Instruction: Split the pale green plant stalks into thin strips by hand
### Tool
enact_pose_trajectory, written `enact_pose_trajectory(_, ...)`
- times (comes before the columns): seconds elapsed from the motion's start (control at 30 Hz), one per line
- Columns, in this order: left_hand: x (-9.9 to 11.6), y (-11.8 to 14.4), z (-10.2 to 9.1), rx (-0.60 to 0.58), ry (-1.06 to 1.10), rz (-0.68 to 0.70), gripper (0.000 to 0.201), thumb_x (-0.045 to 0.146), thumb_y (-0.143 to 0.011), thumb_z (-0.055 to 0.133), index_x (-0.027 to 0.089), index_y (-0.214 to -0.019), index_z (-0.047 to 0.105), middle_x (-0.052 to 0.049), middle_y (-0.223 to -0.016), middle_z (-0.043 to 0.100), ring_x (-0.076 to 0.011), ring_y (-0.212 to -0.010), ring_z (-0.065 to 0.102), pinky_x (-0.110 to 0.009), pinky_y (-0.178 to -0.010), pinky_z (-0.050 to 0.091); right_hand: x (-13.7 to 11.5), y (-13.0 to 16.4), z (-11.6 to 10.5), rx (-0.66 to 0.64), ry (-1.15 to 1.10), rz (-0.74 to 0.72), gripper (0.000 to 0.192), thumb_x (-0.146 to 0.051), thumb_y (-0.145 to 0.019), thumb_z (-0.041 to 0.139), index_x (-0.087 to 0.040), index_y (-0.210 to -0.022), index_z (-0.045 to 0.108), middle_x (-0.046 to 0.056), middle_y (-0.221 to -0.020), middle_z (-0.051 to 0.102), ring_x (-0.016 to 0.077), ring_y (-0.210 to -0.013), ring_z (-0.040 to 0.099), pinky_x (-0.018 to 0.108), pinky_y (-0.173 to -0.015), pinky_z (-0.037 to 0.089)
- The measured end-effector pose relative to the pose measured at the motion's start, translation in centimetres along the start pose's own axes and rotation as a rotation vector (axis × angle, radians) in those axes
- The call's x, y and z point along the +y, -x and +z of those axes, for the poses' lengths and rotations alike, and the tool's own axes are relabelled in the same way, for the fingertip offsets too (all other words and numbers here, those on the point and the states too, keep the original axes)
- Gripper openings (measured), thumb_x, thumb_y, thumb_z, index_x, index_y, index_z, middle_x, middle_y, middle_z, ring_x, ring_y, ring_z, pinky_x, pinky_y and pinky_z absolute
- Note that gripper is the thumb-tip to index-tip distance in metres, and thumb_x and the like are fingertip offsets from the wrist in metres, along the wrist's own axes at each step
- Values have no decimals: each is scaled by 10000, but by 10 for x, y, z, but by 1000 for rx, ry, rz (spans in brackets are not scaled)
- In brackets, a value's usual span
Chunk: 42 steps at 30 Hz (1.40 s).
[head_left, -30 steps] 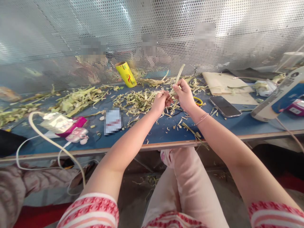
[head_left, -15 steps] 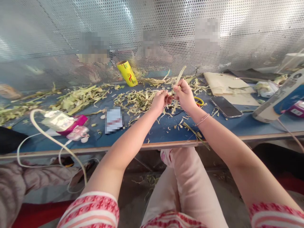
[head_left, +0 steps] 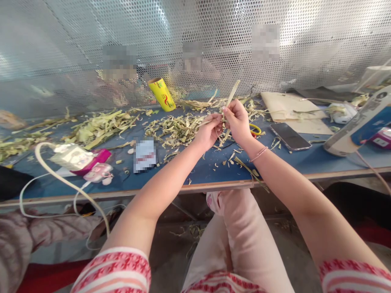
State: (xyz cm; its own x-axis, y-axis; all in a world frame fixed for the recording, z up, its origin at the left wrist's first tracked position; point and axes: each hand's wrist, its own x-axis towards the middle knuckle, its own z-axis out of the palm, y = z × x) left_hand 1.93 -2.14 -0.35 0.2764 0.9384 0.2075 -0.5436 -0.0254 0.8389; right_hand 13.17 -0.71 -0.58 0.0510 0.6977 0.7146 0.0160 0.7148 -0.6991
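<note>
Over the middle of the table my right hand (head_left: 238, 121) pinches a pale dried leaf strip (head_left: 233, 92), whose free end sticks up and away from me. My left hand (head_left: 210, 132) meets it from the other side, its fingers closed on the lower part of the same strip. The fingers hide most of the gripped part. Beneath and just left of the hands spreads a heap of dried leaf scraps (head_left: 179, 128). A yellow ring (head_left: 255, 129) lies beside my right wrist.
A yellow cardboard tube (head_left: 161, 94) leans at the back. More dried strips (head_left: 97, 126), a pink-and-white charger (head_left: 85, 160) with a looping cable and a blurred packet (head_left: 144, 156) are on the left. At right are a phone (head_left: 290, 136), tan paper (head_left: 287, 106) and a tilted carton (head_left: 357, 126).
My left hand has turned slightly and its fingers have moved up along the strip. My right hand keeps its pinch, and the strip stands a little higher.
</note>
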Motion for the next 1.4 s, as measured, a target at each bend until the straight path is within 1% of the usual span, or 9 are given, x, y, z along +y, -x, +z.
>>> enact_pose_trajectory(0.1,-1,2,3,-11,-19,39,123,146,-833,607,169,-716,574,55,-539,433,-25,-464,417,-166,-478,352,-1,0,0,93,40,-10,306,-489,-845,587,-227,-751,461,-16,-692,410,122,-683,473,264,-574,479)
enact_pose_trajectory(0.17,0,4,6,-30,-32,42,128,130,-833,598,167,-712,577,57,-534,419,-22,-458,401,-162,-469,341,0,-1,-1,114,55,-9,305,-475,-846,588,-224,-737,456,-18,-687,398,121,-687,472,262,-576,474)
enact_pose_trajectory(0.33,1,6,9,-18,-78,13,109,128,-827,597,171,-727,589,74,-508,334,-17,-427,342,-164,-447,316,2,-2,0,80,-16,46,323,-484,-837,600,-226,-727,439,-39,-651,358,84,-562,408,220,-464,403)
enact_pose_trajectory(0.47,-2,4,5,-41,-119,102,105,134,-831,593,178,-736,600,70,-515,337,-25,-437,337,-174,-464,307,1,-2,3,54,-134,133,350,-508,-815,621,-234,-733,420,-56,-617,310,63,-481,330,198,-389,320)
enact_pose_trajectory(0.63,-4,0,-1,-64,-271,195,103,179,-825,622,182,-724,601,59,-537,374,-43,-469,350,-199,-488,284,-2,-1,4,52,-244,224,375,-499,-793,655,-237,-734,393,-67,-607,268,49,-454,258,185,-363,264)
enact_pose_trajectory(0.8,-10,-4,-9,-153,-353,273,114,255,-802,658,190,-726,603,56,-529,384,-53,-472,354,-212,-481,251,-3,-1,3,76,-273,256,391,-495,-787,666,-233,-729,382,-64,-617,263,50,-475,258,176,-378,258)
enact_pose_trajectory(0.9,-13,-4,-8,-160,-347,240,132,256,-781,670,186,-707,586,60,-525,379,-50,-469,346,-204,-477,252,-1,-4,0,94,-251,225,387,-507,-797,650,-233,-738,383,-60,-630,272,54,-496,273,175,-392,258)
enact_pose_trajectory(1.1,-7,3,5,-28,-270,114,120,199,-815,612,179,-701,579,51,-534,394,-54,-481,358,-199,-499,301,3,-7,-2,110,-162,206,398,-543,-804,621,-237,-751,374,-67,-622,266,52,-478,241,183,-384,252)
enact_pose_trajectory(1.4,-3,-2,-1,32,-285,79,41,189,-807,628,171,-777,606,38,-592,528,-56,-507,463,-208,-546,367,2,-7,-6,44,-139,199,390,-587,-829,556,-247,-782,371,-78,-605,262,49,-440,209,204,-378,231)
